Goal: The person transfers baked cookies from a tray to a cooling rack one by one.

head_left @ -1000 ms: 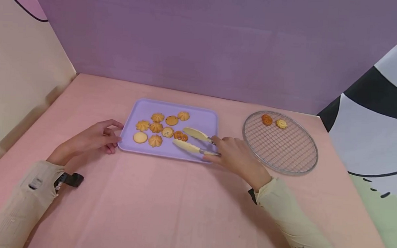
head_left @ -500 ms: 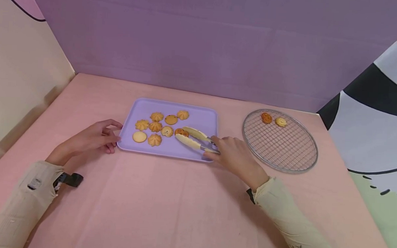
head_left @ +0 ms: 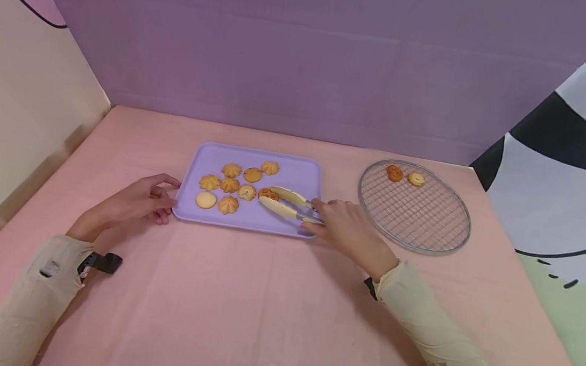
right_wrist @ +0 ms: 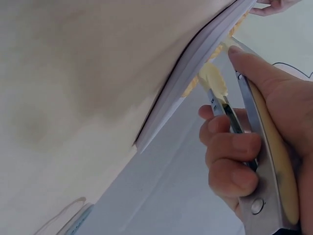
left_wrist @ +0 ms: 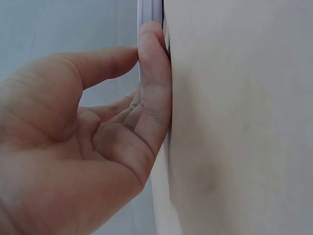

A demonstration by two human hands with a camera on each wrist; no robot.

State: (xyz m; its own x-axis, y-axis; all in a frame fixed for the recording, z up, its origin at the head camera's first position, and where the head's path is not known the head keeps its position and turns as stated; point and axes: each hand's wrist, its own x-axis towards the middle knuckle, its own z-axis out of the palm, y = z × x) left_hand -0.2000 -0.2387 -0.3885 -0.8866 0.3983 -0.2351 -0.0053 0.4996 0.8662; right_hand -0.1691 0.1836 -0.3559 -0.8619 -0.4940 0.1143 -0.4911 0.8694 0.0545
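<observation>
My right hand (head_left: 347, 228) grips a pair of tongs (head_left: 280, 208) with metal arms and pale yellow tips. The tips straddle a brown pretzel-shaped cookie (head_left: 263, 194) on the lilac tray (head_left: 298, 175), partly covering it. Several other cookies lie left of it: fluted ones (head_left: 228, 205), a pale oval one (head_left: 205, 200) and a round one with dark specks (head_left: 252, 174). At the tray's left edge is my left hand (head_left: 132, 201), its thumb and fingertips resting against the rim; the left wrist view shows these fingers (left_wrist: 155, 73) right at the edge.
Right of the tray lies a round wire rack (head_left: 418, 214). Near its far rim sit a brown pretzel-shaped cookie (head_left: 394, 173) and a yellow ring-like one (head_left: 416, 179). A purple wall (head_left: 297, 64) rises behind the pink tabletop (head_left: 230, 304).
The tongs' tips have come closer together around the pretzel-shaped cookie, which has shifted slightly. Over the last half second they stay there. The left hand remains at the tray's rim.
</observation>
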